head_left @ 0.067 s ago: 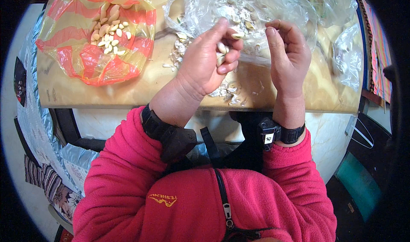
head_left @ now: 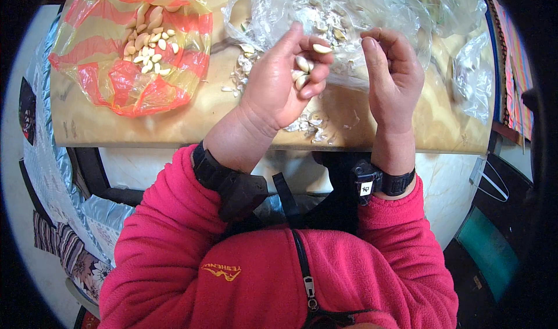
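Head view: a peeled garlic clove (head_left: 321, 48) sits pinched between the thumb and forefinger of the left hand (head_left: 285, 79), held up over the wooden board (head_left: 192, 117). That hand is curled partly closed, and a few more pale cloves (head_left: 301, 73) rest in the hollow of its bent fingers. The right hand (head_left: 395, 76) is just beside it, apart from the clove, its fingers bent loosely inward and its thumb raised; it holds nothing that can be seen.

Under and behind both hands lies a clear plastic bag (head_left: 349, 15), crumpled open, with papery garlic skins (head_left: 325, 18) inside it. More skins (head_left: 311, 125) are scattered on the board below the left hand, near its front edge, and a small heap (head_left: 241, 67) lies to the left of that hand.

Further left on the board is a red and clear striped plastic bag (head_left: 116, 67), spread open, with a pile of peeled cloves (head_left: 150, 41) lying on it.

Each wrist carries a black strap, and the person wears a red fleece jacket (head_left: 261, 271) with a zip.
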Demonstrator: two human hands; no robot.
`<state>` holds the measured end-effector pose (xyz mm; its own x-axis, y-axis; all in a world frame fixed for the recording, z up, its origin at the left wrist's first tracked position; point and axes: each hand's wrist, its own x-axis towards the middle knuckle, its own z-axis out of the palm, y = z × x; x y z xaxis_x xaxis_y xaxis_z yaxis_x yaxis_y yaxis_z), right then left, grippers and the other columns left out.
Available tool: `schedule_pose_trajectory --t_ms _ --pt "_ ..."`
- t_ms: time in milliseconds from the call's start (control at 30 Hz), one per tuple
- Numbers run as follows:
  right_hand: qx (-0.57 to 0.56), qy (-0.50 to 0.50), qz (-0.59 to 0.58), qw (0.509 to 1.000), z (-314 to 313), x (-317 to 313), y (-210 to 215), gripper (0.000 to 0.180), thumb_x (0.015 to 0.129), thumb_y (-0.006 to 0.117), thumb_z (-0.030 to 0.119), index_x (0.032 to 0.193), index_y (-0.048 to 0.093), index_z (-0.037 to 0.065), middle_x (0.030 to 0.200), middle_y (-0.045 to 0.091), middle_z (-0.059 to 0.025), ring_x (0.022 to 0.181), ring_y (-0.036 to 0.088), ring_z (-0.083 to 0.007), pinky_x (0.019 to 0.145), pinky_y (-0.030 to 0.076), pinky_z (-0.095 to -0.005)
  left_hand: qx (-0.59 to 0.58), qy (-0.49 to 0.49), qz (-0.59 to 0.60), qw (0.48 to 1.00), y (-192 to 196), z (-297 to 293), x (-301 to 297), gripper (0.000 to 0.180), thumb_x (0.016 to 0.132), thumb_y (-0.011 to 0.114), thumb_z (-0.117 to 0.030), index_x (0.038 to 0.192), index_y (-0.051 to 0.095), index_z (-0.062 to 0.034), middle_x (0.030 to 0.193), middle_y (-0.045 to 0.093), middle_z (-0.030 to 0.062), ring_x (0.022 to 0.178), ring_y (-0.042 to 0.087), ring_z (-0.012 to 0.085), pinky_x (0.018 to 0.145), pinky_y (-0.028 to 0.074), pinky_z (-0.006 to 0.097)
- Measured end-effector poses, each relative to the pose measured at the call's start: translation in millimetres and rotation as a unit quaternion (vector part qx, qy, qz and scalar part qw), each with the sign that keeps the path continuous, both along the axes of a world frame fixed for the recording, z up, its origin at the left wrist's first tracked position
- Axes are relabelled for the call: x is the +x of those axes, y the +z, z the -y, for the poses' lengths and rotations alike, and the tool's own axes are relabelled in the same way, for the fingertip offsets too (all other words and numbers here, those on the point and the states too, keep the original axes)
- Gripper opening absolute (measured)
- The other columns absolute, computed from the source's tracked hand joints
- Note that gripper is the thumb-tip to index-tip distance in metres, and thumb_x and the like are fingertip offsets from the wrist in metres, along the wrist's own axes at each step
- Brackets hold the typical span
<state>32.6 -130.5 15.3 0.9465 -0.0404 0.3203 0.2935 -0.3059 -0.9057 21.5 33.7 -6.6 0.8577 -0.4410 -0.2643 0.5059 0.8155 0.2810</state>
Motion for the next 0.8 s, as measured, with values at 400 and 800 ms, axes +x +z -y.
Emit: schedule_pose_trajectory --t_ms 400,800 --pt "-0.079 0.114 -0.012 0.99 -7.8 -11.3 19.6 0.017 0.078 0.065 0.0 0.094 0.063 0.0 0.071 0.061 -0.0002 0.059 0.053 -0.0034 0.053 0.041 -0.0166 -0.102 0.041 0.007 0.994 11.6 5.8 -1.8 0.07 0.094 0.032 -0.05 0.14 0.01 -0.0016 0.126 0.041 0.0311 0.115 0.047 0.0371 0.102 0.035 0.044" --pt "0.008 0.089 -0.105 0.99 -7.2 -8.8 12.3 0.018 0.081 0.065 0.005 0.098 0.064 0.0 0.072 0.064 -0.0021 0.061 0.056 -0.0034 0.051 0.042 -0.0176 0.005 0.04 0.015 0.999 8.4 7.7 -3.2 0.034 0.094 0.045 -0.027 0.117 0.05 -0.0019 0.11 0.057 0.0163 0.099 0.056 0.0228 0.088 0.045 0.036"
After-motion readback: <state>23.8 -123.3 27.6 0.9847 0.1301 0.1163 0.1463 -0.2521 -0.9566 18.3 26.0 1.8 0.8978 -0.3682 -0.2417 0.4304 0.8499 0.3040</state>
